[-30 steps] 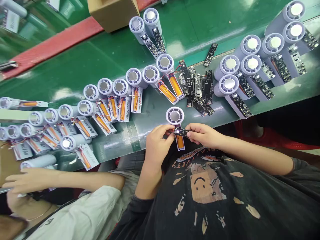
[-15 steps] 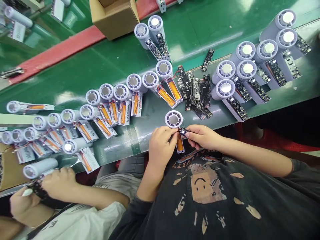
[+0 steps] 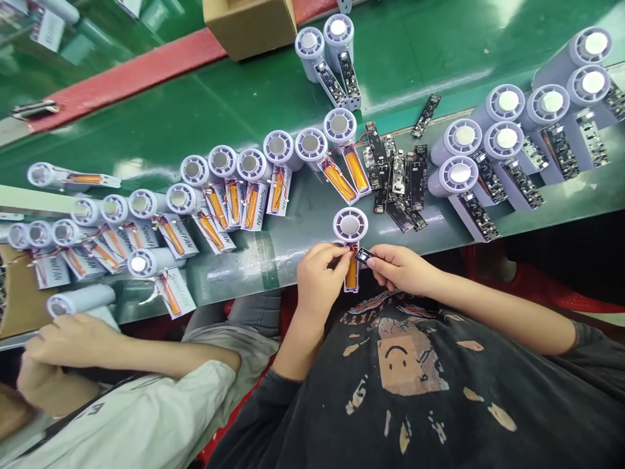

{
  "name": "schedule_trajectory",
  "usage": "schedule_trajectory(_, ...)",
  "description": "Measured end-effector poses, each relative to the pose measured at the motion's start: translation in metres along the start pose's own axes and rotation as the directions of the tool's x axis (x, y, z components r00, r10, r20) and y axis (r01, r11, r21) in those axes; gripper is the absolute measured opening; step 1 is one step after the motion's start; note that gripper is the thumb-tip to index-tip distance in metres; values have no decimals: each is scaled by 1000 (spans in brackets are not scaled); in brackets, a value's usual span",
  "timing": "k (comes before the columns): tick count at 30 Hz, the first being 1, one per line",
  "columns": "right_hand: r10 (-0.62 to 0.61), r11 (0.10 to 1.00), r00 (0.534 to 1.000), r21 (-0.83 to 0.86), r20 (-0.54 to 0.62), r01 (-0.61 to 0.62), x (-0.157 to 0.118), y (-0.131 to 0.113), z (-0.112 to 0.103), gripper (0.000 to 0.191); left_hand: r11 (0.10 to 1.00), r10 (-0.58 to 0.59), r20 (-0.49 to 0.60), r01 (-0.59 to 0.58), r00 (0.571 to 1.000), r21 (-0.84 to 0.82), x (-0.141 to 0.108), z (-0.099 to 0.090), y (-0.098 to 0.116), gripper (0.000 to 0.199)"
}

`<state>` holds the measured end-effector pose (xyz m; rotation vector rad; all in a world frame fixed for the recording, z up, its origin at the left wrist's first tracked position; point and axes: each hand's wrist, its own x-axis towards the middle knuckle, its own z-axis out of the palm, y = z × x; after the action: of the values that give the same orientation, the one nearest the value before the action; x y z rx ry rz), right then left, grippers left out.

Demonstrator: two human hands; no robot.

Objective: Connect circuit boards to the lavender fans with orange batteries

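A lavender handheld fan body [image 3: 350, 225] stands at the table's front edge, its round end up and an orange battery [image 3: 351, 273] showing in its open handle. My right hand [image 3: 398, 266] pinches a small black circuit board [image 3: 364, 255] just above that handle. Thumb and forefinger of my left hand [image 3: 322, 273] are pinched together at the thin wires [image 3: 352, 249] where handle and round body meet; the fingertips partly hide them. Beyond the fan, a pile of loose circuit boards [image 3: 398, 172] lies on the table.
Fan bodies with orange batteries [image 3: 251, 166] stand in rows to the left. Several with boards fitted [image 3: 459, 176] stand at right; two more [image 3: 310, 49] are farther back. A cardboard box [image 3: 249, 29] sits at the back. A co-worker's hands [image 3: 73, 342] are at lower left.
The whole view has shifted slightly. The circuit board in my right hand is tilted a little more, its end lower right. The co-worker's hands have moved left and now overlap.
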<state>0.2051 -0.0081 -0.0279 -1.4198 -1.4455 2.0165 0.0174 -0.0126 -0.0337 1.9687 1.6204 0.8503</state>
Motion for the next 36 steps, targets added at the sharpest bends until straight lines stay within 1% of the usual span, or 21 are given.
schedule_trajectory(2,7,999,1000,-35,-18,-7,0,1,0,20,993,-89,23,91,996,-71,3,-1,0,6)
schedule_trajectory(4,9,998,1000,-59,-27,-10,0,2,-1,21,985,-138,62,144,988,-92,5,0,-1,6)
schedule_trajectory(6,4,998,999,-59,-35,-7,1,3,-1,19,970,-196,77,205,978,-127,7,3,-3,7)
schedule_trajectory(8,6,999,999,-46,-42,-8,1,3,-1,16,948,-249,65,257,966,-188,9,6,-6,23)
schedule_trajectory(9,13,999,999,-40,-44,-14,2,3,-1,15,942,-252,53,258,966,-215,10,7,-8,35)
schedule_trajectory(10,22,999,999,-38,-41,-24,2,2,-2,15,945,-229,42,232,973,-229,11,7,-9,47)
schedule_trajectory(11,33,999,999,-40,-35,-34,2,1,-2,14,958,-177,38,181,984,-223,12,6,-10,58)
schedule_trajectory(12,39,998,999,-45,-28,-40,2,1,-3,14,974,-100,48,108,994,-198,14,4,-11,66)
schedule_trajectory(13,40,998,999,-52,-24,-41,1,0,-3,15,986,-13,81,26,997,-163,17,1,-11,70)
schedule_trajectory(14,36,998,999,-58,-22,-38,1,0,-4,15,990,66,134,-48,989,-129,21,-2,-11,72)
schedule_trajectory(15,31,997,999,-65,-23,-32,1,0,-4,16,989,121,195,-102,973,-106,24,-5,-12,71)
schedule_trajectory(16,24,997,999,-72,-24,-26,1,1,-5,17,987,149,248,-128,957,-99,28,-8,-12,69)
schedule_trajectory(17,21,997,999,-77,-27,-23,2,2,-5,17,986,152,284,-127,946,-106,31,-10,-12,68)
schedule_trajectory(20,12,995,999,-102,-35,-15,2,4,-6,18,981,109,316,-51,943,-188,38,-10,-15,67)
schedule_trajectory(23,-55,984,997,-175,-55,45,2,3,-7,18,961,83,333,13,939,-277,40,-6,-18,64)
schedule_trajectory(26,-100,968,993,-235,-58,83,1,0,-8,18,953,50,306,47,951,-299,39,-2,-18,61)
schedule_trajectory(31,-90,957,994,-281,-55,71,1,-2,-7,16,945,-17,273,105,962,-310,35,6,-11,64)
schedule_trajectory(34,-180,942,978,-304,-108,140,0,-1,-4,9,950,-76,200,132,977,-282,32,13,-6,63)
schedule_trajectory(36,-250,935,958,-293,-144,200,0,0,-2,12,948,-89,178,138,980,-288,29,17,-6,62)
